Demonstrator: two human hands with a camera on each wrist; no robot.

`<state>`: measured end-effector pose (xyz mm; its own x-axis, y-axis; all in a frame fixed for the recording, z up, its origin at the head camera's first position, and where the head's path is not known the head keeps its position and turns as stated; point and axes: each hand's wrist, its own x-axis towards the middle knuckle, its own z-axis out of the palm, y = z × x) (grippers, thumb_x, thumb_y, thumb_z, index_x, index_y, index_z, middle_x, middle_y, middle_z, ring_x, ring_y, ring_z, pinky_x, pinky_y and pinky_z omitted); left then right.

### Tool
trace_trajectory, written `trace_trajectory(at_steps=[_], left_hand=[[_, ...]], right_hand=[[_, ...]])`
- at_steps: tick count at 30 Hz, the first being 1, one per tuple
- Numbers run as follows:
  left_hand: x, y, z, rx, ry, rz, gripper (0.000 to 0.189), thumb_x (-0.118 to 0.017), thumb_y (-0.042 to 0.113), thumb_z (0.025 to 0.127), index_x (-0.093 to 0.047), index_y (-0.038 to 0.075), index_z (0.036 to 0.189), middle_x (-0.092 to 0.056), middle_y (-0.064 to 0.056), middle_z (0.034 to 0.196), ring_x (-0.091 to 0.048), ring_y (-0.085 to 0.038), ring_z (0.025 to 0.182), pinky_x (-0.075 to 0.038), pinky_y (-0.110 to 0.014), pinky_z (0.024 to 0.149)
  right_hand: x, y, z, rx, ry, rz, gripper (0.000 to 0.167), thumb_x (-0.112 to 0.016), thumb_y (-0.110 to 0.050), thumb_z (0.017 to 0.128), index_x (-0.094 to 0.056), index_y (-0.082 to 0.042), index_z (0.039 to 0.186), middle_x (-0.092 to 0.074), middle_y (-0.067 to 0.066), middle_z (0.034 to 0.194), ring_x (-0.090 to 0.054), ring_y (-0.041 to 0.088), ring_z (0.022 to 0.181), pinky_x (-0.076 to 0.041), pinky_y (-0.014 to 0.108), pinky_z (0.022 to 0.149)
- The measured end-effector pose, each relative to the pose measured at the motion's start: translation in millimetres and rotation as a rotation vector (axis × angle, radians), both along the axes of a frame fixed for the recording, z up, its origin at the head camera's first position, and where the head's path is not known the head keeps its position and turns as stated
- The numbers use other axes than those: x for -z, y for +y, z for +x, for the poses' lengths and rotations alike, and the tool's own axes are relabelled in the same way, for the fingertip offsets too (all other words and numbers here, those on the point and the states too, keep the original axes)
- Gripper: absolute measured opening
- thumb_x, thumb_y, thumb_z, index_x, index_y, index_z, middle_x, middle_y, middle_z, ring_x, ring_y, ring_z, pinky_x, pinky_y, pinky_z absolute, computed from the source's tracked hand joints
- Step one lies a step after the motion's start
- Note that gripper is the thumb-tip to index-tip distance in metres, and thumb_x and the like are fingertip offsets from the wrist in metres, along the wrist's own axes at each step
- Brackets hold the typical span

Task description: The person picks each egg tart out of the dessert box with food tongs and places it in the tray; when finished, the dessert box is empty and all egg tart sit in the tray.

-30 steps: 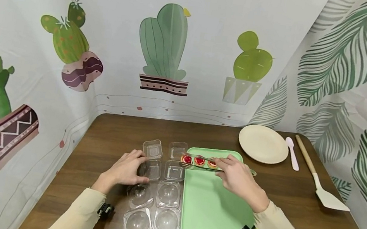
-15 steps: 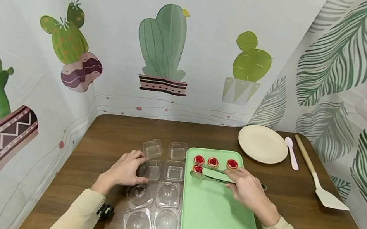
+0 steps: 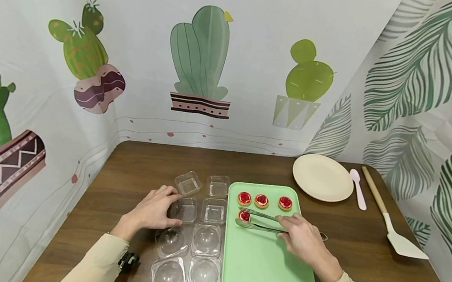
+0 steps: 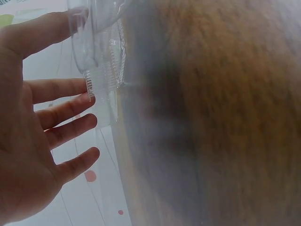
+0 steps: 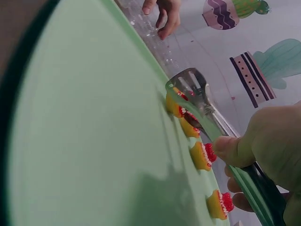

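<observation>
My right hand (image 3: 301,236) grips metal tongs (image 3: 257,227), which reach left over the green tray (image 3: 269,267). Between the tong arms, near their tips, is a small red-topped tart (image 3: 244,216); the right wrist view shows the tong head (image 5: 190,87) around a tart (image 5: 174,104). Three more tarts (image 3: 261,200) sit in a row along the tray's far end. To the left, my left hand (image 3: 156,207) touches a clear plastic container (image 3: 187,209), thumb and index finger spread along its side. The left wrist view shows its other fingers (image 4: 75,165) extended and loose.
Several clear containers with domed lids (image 3: 204,273) stand left of the tray, opened flat. A cream plate (image 3: 322,177), a pink spoon (image 3: 359,189) and a spatula (image 3: 391,227) lie at the back right of the brown table (image 3: 154,160).
The tongs have moved right and nearer to me, away from the tray's left edge. The tart between them now sits in front of the far row. My left hand stays put.
</observation>
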<state>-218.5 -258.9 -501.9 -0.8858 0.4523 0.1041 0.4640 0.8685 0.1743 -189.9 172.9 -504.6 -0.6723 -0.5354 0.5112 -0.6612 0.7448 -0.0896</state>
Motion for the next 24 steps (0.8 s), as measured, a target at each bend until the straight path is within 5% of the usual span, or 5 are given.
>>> trace_trajectory(at_steps=[6,13,18,24], left_hand=[[-4.7,1.6,1.6,0.003,0.008,-0.005,0.076,-0.080,0.054,0.068,-0.064,0.009,0.127,-0.058,-0.002,0.118,-0.051,-0.021,0.112,-0.044,-0.044,0.091],[-5.7,2.5,2.6,0.002,0.001,-0.011,0.075,-0.080,0.054,0.068,-0.064,0.009,0.126,-0.058,-0.003,0.118,-0.052,-0.022,0.112,-0.044,-0.044,0.091],[-6.0,2.6,3.3,-0.003,-0.010,-0.009,0.075,-0.080,0.053,0.068,-0.064,0.009,0.127,-0.058,-0.003,0.118,-0.051,-0.022,0.112,-0.044,-0.044,0.092],[-5.1,2.7,2.9,-0.005,-0.010,-0.014,0.075,-0.080,0.053,0.068,-0.064,0.009,0.127,-0.058,-0.002,0.117,-0.051,-0.021,0.112,-0.044,-0.043,0.092]], right_hand=[[2.4,2,-0.3,0.009,-0.021,0.020,0.044,-0.088,-0.012,0.066,-0.073,-0.008,0.107,-0.074,0.004,0.097,-0.062,0.019,0.083,-0.053,0.033,0.052],[-1.8,3,5.1,0.051,-0.151,0.041,0.052,-0.087,-0.022,0.070,-0.069,-0.007,0.117,-0.071,0.009,0.110,-0.064,0.027,0.099,-0.057,0.043,0.066],[-3.1,9,7.2,0.049,-0.186,-0.035,0.057,-0.087,-0.023,0.070,-0.067,-0.002,0.120,-0.069,0.013,0.114,-0.063,0.030,0.103,-0.056,0.046,0.079],[-2.1,20,8.0,0.090,-0.167,-0.140,0.061,-0.089,-0.019,0.066,-0.066,0.001,0.119,-0.071,0.014,0.111,-0.062,0.025,0.092,-0.054,0.042,0.073]])
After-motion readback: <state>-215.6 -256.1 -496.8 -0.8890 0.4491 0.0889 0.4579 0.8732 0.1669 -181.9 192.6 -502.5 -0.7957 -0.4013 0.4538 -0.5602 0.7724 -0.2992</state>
